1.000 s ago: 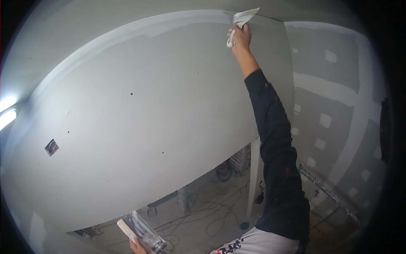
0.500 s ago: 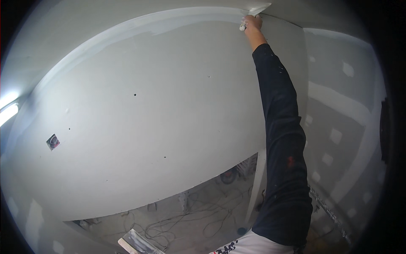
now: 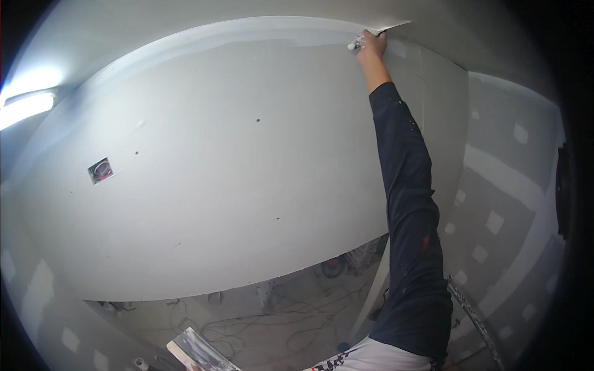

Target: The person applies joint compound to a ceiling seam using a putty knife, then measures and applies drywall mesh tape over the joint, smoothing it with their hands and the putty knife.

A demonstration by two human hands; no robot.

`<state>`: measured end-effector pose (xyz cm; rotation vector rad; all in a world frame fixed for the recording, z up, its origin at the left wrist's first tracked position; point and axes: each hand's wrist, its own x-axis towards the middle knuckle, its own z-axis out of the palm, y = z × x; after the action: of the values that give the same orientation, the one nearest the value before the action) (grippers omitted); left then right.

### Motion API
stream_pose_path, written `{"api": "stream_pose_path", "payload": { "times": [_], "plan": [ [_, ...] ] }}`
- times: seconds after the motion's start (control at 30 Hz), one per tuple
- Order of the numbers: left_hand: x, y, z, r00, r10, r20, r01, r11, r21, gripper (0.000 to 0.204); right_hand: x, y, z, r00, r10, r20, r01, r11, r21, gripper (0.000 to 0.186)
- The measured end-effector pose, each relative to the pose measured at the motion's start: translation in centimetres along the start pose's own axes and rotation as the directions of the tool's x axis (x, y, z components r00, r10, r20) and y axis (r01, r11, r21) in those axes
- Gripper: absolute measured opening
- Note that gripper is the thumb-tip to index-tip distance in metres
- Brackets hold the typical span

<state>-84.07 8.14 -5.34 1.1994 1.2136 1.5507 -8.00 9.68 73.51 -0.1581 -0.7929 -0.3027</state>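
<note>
My right hand [image 3: 373,44] grips a putty knife [image 3: 391,26] at the seam between the white ceiling [image 3: 291,7] and the pale plasterboard wall [image 3: 260,161], its thin blade along the corner. A band of filler [image 3: 247,37] runs along that seam. At the bottom edge, a wide steel blade [image 3: 201,351] with a pale wooden edge, smeared with compound, is held in my left hand [image 3: 189,367], which is almost wholly out of frame.
A tube light [image 3: 28,108] glows at upper left near a square wall opening [image 3: 101,170] with coiled cable. Below the board's lower edge are cables [image 3: 309,328] and a pale upright [image 3: 371,297]. A patched side wall [image 3: 507,204] stands at right, a long spattered bar [image 3: 470,315] along it.
My right hand has shifted right along the ceiling seam with the knife, its blade now flatter. The view has tilted, and the wide blade in my left hand sits lower in frame.
</note>
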Motion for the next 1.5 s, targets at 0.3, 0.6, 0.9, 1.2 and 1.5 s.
{"api": "stream_pose_path", "payload": {
  "times": [0.3, 0.6, 0.9, 1.2, 1.5],
  "plan": [
    [8.6, -6.0, -10.3, 0.998, 0.062, 0.014, -0.061, 0.995, -0.077, 0.054, -18.5, 1.6, 17.9, 0.998, 0.066, -0.011, -0.066, 0.998, -0.006, 0.078],
    [13.8, -6.0, -18.8, 0.995, 0.001, -0.098, -0.003, 1.0, -0.023, 0.056, -31.0, 5.6, 34.3, 0.997, -0.074, -0.021, 0.069, 0.984, -0.164, 0.087],
    [14.5, -3.7, -23.9, 0.996, 0.002, -0.092, -0.015, 0.99, -0.14, 0.063, -44.1, 5.3, 47.3, 0.998, -0.034, 0.057, 0.039, 0.995, -0.09, 0.088],
    [12.6, -3.2, -26.3, 0.978, -0.017, -0.206, -0.011, 0.991, -0.134, 0.066, -52.7, 10.3, 56.8, 0.967, -0.248, 0.065, 0.253, 0.964, -0.083, 0.074],
    [12.3, -5.3, -27.7, 0.982, -0.092, -0.165, 0.06, 0.98, -0.19, 0.068, -56.6, 8.3, 55.1, 0.953, -0.151, 0.263, 0.115, 0.982, 0.147, 0.067]
  ]
}}
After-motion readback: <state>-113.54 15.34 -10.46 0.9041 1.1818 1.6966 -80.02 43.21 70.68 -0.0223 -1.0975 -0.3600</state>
